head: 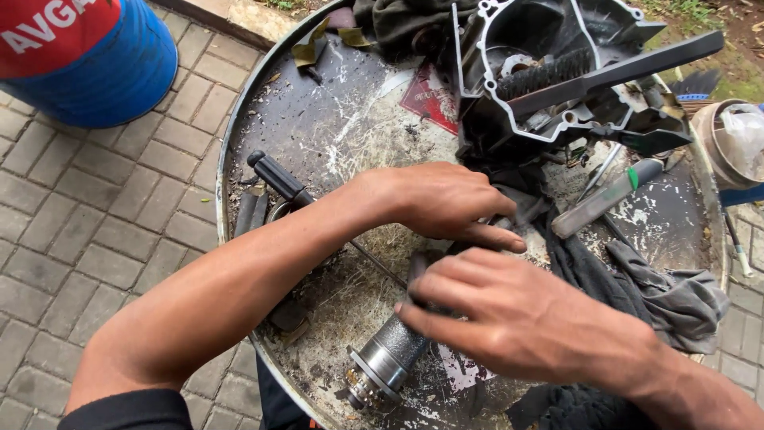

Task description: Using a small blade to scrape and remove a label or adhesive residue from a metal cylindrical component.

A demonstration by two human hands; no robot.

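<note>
- Metal shaft part [387,358], a grey cylinder with a flanged, toothed end, lies low in the centre of the frame on the round metal work surface [318,127], its flanged end pointing to the lower left and its other end hidden under our hands.
- Our right hand [509,314] lies over the upper end of that cylinder with the fingers curled down onto it; it seems closed around the part, though the palm side is hidden, so we cannot tell how tight the hold is.
- Our left hand [442,203] reaches across just above the right, fingers stretched flat and pressed toward the same spot; whether it grips anything beneath we cannot tell.
- To do this well, we judge that one hand should steady the body of the part while the other works its end, and that the flanged end should stay flat on the surface, since the cylinder could roll.
- Just right of the hands lies a dark grey rag [660,295], close enough to snag our fingers.
- A black-handled tool [278,179] lies at the left of the surface, its thin rod running under our left forearm.
- Farther up, an open engine casing [557,72] sits at the upper right, with a green-tipped tool [605,197] below it.
- A blue drum [95,72] stands on the paving at the upper left.
</note>
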